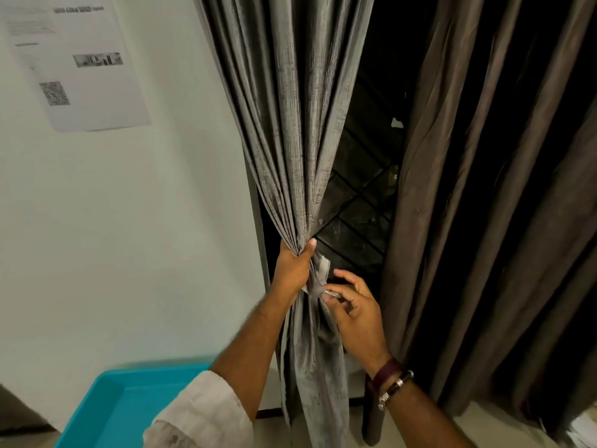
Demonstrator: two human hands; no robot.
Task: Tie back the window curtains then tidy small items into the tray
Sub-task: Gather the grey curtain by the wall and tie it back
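Two curtains hang before me, and much of the scene is lost in darkness: the window between them shows only black glass crossed by faint diagonal bars, and nothing beyond it can be made out. My turquoise plastic tray sits at the bottom left, cut off by the frame edge and partly hidden behind my left forearm and its rolled pale sleeve, so I cannot tell what lies inside it. At the bottom right corner some pale papers are clipped by the frame.

A white printed sheet is stuck to the pale wall at upper left; it carries a QR code, a small grey picture and lines of text too blurred to read.

The grey textured fabric curtain, shiny and finely pleated, is gathered into a tight bunch at mid-height beside the wall. My left hand grips that bunch, thumb up against the folds. Just right of it, a narrow strip of matching grey cloth wraps the gather; my right hand pinches its loose end between thumb and forefinger, the other fingers spread loosely. Whether the strip is knotted I cannot tell. My right wrist wears a dark band and a beaded bracelet. The brown matte curtain hangs loose on the right.
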